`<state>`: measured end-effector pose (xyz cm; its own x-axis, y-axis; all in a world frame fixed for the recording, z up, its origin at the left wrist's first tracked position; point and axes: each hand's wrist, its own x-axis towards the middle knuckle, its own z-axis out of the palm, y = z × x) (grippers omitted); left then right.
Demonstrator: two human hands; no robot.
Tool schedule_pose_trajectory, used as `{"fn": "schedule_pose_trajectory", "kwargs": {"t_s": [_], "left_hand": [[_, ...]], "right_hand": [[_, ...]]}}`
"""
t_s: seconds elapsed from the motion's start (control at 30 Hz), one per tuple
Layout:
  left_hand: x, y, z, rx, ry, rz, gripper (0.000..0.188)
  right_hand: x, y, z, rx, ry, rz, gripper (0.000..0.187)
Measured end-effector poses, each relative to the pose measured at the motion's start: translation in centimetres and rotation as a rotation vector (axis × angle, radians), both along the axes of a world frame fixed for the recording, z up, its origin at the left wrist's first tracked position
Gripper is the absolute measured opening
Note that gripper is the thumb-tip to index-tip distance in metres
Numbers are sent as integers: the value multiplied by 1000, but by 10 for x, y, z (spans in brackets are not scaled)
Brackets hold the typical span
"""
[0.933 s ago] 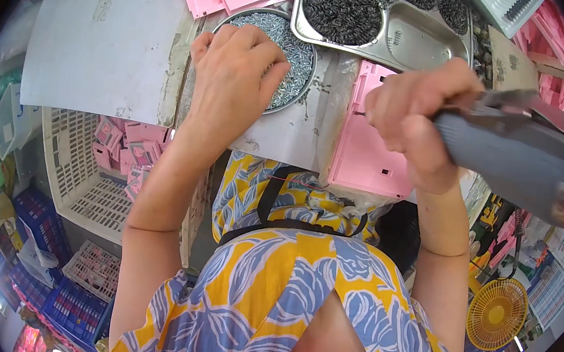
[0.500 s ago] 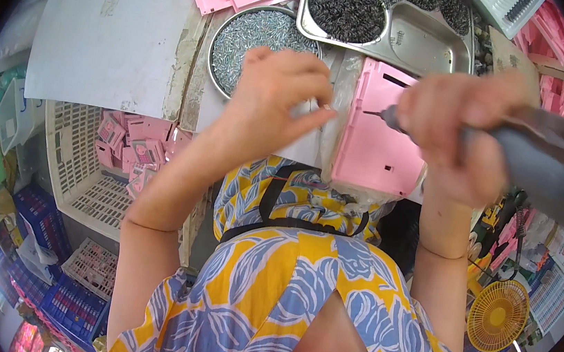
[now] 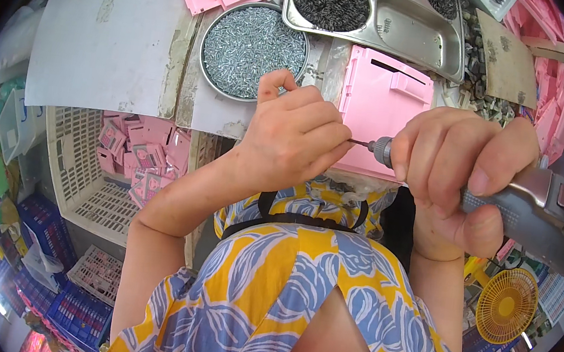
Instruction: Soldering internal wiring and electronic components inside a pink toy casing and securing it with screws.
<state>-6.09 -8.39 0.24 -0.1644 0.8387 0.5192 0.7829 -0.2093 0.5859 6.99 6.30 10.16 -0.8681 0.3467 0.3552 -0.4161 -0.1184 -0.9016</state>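
Gripping the grey power screwdriver (image 3: 536, 205) around its body, the right hand (image 3: 463, 172) holds it sideways, apparently so its bit (image 3: 361, 142) meets the left hand (image 3: 298, 129), which curls inward, hiding whether it grasps anything. The pink plastic panel (image 3: 380, 107) lies just beyond the hands, and a round metal dish (image 3: 203, 45) of silver screws (image 3: 251, 47) stands near the left hand, presumably for easy reach.
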Motion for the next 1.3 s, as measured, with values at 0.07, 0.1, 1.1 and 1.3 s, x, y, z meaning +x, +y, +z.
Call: {"fn": "schedule_pose_trajectory", "kwargs": {"t_s": [0.07, 0.1, 1.1, 1.3], "left_hand": [[1, -4, 4, -45, -8, 10, 22], [2, -2, 10, -73, -64, 10, 24], [26, 118, 3, -49, 83, -170, 34], [-71, -31, 81, -421, -140, -3, 47]], "right_hand": [[2, -3, -3, -31, -14, 15, 31], [3, -6, -5, -55, -32, 5, 32], [49, 50, 44, -351, 396, 247, 28], [76, 70, 45, -262, 362, 237, 28]]}}
